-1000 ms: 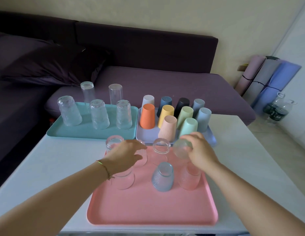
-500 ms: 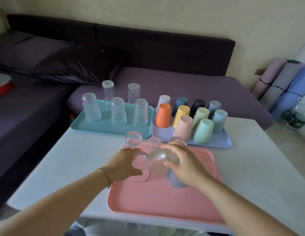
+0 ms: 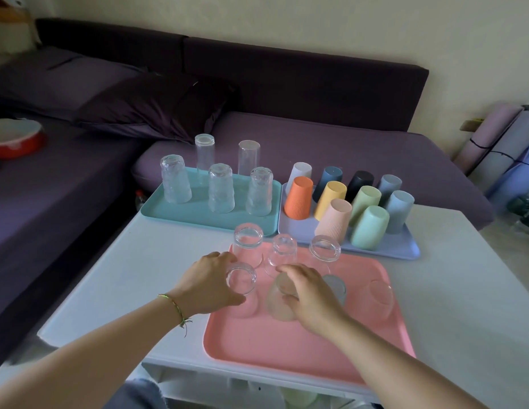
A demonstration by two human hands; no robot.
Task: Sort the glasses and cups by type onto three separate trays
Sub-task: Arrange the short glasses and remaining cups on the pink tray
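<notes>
Sorting stage: looks nearly done to me; short glasses are collecting on the pink tray (image 3: 286,343), nearest me.
Clear short glass (image 3: 241,280): upside down on that tray's left part.
Left hand (image 3: 210,286): fingers curled round its side, probably to line it up with the rest.
Ribbed short glass (image 3: 279,302): just right of the clear one, inverted; can't tell if it's seated or lifted.
Right hand (image 3: 310,296): wrapped over its top and side, holding it.
Other short glasses (image 3: 283,250): three in a row behind, two further right, same tray.
Teal tray (image 3: 198,212): five tall glasses (image 3: 176,178), inverted.
Lavender tray (image 3: 399,246): coloured plastic cups (image 3: 298,197), packed close.
Table (image 3: 139,276): carries all three trays.
</notes>
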